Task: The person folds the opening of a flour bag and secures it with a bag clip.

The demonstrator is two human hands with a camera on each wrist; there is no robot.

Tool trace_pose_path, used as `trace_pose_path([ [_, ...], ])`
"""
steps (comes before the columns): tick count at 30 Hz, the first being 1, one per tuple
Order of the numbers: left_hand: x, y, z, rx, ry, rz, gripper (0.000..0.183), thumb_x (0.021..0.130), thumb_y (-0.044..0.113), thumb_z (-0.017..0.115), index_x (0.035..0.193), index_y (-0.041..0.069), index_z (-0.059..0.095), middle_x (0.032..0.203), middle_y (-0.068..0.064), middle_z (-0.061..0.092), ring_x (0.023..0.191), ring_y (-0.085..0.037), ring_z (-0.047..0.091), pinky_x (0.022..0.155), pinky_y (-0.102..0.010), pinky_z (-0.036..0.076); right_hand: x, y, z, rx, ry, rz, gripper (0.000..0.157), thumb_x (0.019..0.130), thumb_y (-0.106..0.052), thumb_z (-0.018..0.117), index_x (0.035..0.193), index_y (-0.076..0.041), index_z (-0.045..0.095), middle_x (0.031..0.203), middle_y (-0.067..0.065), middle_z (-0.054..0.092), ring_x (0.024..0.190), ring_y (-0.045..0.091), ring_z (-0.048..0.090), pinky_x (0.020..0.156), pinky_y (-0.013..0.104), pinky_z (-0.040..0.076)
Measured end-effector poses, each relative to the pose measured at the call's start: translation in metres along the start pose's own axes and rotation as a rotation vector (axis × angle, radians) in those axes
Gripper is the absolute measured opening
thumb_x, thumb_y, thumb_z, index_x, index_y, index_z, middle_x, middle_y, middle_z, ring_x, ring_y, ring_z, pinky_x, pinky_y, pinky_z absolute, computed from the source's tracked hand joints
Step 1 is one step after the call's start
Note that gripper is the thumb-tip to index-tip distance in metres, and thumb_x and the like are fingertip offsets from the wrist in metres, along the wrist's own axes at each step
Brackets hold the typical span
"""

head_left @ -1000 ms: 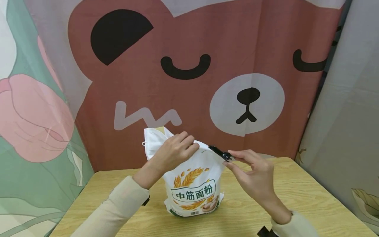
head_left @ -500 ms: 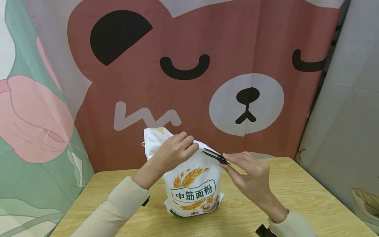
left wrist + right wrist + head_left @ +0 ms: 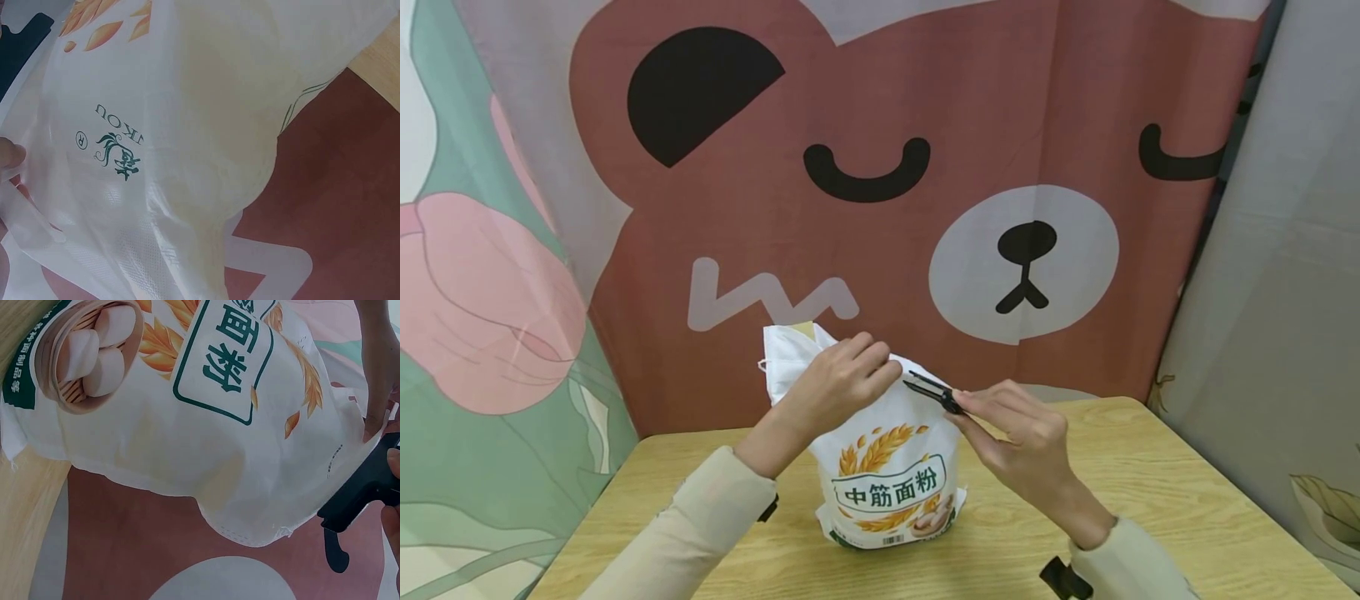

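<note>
A white flour bag [image 3: 895,417] with wheat ears and green lettering stands upright on the table, its top leaning left. My left hand [image 3: 842,375] grips the gathered top of the bag; in the left wrist view, a fingertip [image 3: 10,153] shows at the left edge against the white material [image 3: 212,94]. Between thumb and fingers, my right hand [image 3: 1026,433] pinches a long black bag clip [image 3: 936,394] by its end. The clip's two arms are spread and point at the left hand. In the right wrist view, the clip [image 3: 359,487] overlaps the bag's top edge.
The light wooden table [image 3: 1075,500] reaches back to a hanging cloth [image 3: 737,233] printed with a brown bear. Another printed cloth [image 3: 490,300] hangs at the left, and a grey one [image 3: 1285,292] at the right.
My right hand has moved left with the clip, bringing it along the bag's top closer to my left hand. The clip's arms now show spread apart. My left hand and the bag stay put.
</note>
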State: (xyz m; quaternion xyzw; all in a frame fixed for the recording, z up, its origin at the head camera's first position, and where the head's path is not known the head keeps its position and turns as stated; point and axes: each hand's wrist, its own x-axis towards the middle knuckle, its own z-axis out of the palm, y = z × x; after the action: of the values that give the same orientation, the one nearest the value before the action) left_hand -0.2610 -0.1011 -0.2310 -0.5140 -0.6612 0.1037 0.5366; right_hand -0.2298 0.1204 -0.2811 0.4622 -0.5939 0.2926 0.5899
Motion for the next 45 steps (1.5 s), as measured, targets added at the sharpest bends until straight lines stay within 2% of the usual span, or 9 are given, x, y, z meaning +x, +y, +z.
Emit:
trace_pose_path([
  [11,0.0,0.0,0.0,0.005,0.001,-0.005,0.023,0.09,-0.003,0.036,0.077,0.004,0.053,0.076,-0.006,0.048,0.064,-0.018,0.042,0.053,-0.023,0.036,0.007,-0.002,0.006,0.041,0.05,-0.066,0.019,0.074,-0.014,0.071,0.083,0.003,0.07,0.071,0.009,0.065,0.054,0.017,0.055,0.046,0.019,0.04],
  [20,0.0,0.0,0.001,0.029,-0.006,0.009,0.011,0.084,-0.003,0.049,0.077,0.004,0.052,0.076,-0.006,0.048,0.064,-0.018,0.042,0.053,-0.023,0.036,0.002,0.006,0.01,0.028,0.04,-0.081,0.018,0.075,-0.012,0.071,0.083,0.004,0.07,0.07,0.009,0.064,0.056,0.019,0.056,0.046,0.018,0.04],
  [28,0.0,0.0,0.001,0.015,-0.003,0.0,0.009,0.084,-0.002,0.051,0.077,0.004,0.05,0.075,-0.006,0.046,0.062,-0.018,0.041,0.052,-0.023,0.036,-0.004,0.01,0.016,0.008,0.027,-0.086,0.018,0.074,-0.011,0.071,0.086,0.002,0.07,0.072,0.007,0.065,0.059,0.018,0.056,0.047,0.018,0.04],
  [37,0.001,0.0,0.0,-0.004,-0.013,-0.004,0.013,0.09,0.003,0.046,0.078,0.006,0.051,0.076,-0.006,0.045,0.063,-0.017,0.039,0.052,-0.022,0.035,-0.01,0.015,0.017,-0.04,-0.012,-0.086,0.02,0.075,-0.012,0.071,0.09,0.001,0.069,0.072,0.006,0.064,0.06,0.017,0.056,0.048,0.018,0.04],
  [45,0.0,0.0,0.0,-0.011,-0.017,-0.022,0.01,0.088,0.001,0.049,0.079,0.006,0.051,0.075,-0.006,0.044,0.062,-0.017,0.037,0.051,-0.022,0.033,-0.014,0.02,0.019,-0.052,-0.008,-0.085,0.019,0.077,-0.011,0.069,0.09,0.002,0.069,0.073,0.007,0.064,0.061,0.018,0.056,0.048,0.019,0.041],
])
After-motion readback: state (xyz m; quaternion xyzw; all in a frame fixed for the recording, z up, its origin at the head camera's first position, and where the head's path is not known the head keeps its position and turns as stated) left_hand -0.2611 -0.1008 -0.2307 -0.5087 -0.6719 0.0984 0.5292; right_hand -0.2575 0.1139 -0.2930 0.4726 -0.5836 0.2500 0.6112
